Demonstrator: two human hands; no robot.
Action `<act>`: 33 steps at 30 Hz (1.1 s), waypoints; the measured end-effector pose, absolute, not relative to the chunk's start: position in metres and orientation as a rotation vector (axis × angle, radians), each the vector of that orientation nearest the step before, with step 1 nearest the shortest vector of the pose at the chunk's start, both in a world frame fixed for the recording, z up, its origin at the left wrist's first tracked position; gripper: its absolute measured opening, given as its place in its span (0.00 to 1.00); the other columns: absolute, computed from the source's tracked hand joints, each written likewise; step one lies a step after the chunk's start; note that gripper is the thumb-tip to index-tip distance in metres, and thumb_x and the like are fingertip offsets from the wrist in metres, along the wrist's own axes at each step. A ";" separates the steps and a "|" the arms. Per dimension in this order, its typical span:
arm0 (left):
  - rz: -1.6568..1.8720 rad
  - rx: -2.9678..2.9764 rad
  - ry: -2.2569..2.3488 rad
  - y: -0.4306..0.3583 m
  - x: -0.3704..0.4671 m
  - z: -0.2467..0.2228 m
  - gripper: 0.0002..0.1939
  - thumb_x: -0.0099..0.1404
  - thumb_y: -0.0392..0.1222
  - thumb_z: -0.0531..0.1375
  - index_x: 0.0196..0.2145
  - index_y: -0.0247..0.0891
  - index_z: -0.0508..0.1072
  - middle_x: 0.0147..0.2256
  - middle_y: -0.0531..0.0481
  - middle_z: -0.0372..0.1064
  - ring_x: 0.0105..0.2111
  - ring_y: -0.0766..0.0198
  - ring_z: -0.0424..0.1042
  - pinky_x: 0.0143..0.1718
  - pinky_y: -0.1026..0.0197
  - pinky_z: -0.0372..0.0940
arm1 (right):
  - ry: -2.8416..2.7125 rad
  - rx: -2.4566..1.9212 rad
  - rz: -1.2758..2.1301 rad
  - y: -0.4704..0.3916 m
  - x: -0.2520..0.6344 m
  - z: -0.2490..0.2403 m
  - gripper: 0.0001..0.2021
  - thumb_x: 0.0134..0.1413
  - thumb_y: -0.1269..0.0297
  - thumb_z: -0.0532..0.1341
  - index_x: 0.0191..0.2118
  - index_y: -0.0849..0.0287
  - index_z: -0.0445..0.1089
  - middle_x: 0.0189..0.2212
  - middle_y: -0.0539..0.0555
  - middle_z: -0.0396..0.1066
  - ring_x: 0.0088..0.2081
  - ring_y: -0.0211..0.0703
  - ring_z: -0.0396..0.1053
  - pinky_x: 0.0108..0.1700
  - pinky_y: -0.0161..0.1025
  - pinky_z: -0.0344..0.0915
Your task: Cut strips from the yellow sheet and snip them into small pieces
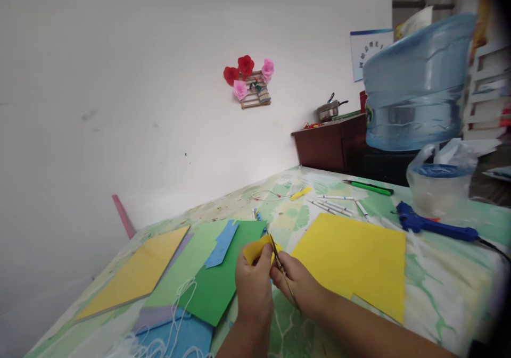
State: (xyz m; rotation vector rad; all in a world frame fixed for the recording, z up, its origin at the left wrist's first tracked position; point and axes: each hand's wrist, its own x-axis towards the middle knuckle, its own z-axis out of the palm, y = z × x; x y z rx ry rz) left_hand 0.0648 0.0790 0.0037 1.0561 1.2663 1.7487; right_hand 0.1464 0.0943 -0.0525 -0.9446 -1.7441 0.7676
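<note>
In the head view, my left hand point(255, 275) pinches a small piece of yellow paper point(252, 250), which is curled between thumb and fingers. My right hand point(299, 283) is closed around a pair of scissors point(281, 270). The blades point up and away, against the right side of the small yellow piece. Whether they are cutting into it I cannot tell. Right of my hands lies a large yellow sheet point(355, 257) with a notch at its near edge. On the left, a blue cut paper strip point(223, 245) rests over a green sheet point(217, 283).
White string point(175, 315) lies tangled over blue and purple sheets at front left. Several white pens point(335, 206), a green utility knife point(369, 188) and a blue glue gun point(435, 224) lie at the right. Beyond stand a plastic tub point(441, 188) and a water jug point(417, 89).
</note>
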 end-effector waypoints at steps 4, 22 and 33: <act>1.740 1.076 1.223 0.080 0.066 0.001 0.10 0.45 0.38 0.61 0.28 0.34 0.67 0.24 0.54 0.69 0.26 0.65 0.69 0.29 0.63 0.63 | -1.733 -0.977 0.771 0.096 0.147 -0.053 0.14 0.52 0.52 0.48 0.29 0.60 0.56 0.24 0.49 0.59 0.25 0.36 0.57 0.26 0.32 0.54; 1.817 1.121 1.402 0.079 0.060 0.011 0.11 0.45 0.39 0.60 0.28 0.33 0.67 0.23 0.53 0.68 0.25 0.64 0.68 0.28 0.62 0.62 | -1.839 -0.998 0.739 0.091 0.148 -0.054 0.11 0.52 0.55 0.50 0.29 0.59 0.56 0.24 0.48 0.59 0.24 0.36 0.56 0.26 0.32 0.54; 1.750 1.274 1.300 0.074 0.063 0.000 0.06 0.47 0.39 0.59 0.25 0.36 0.67 0.20 0.57 0.66 0.23 0.68 0.66 0.26 0.67 0.60 | -1.763 -0.911 0.727 0.087 0.149 -0.050 0.16 0.51 0.51 0.49 0.33 0.61 0.59 0.26 0.51 0.61 0.27 0.38 0.57 0.29 0.34 0.57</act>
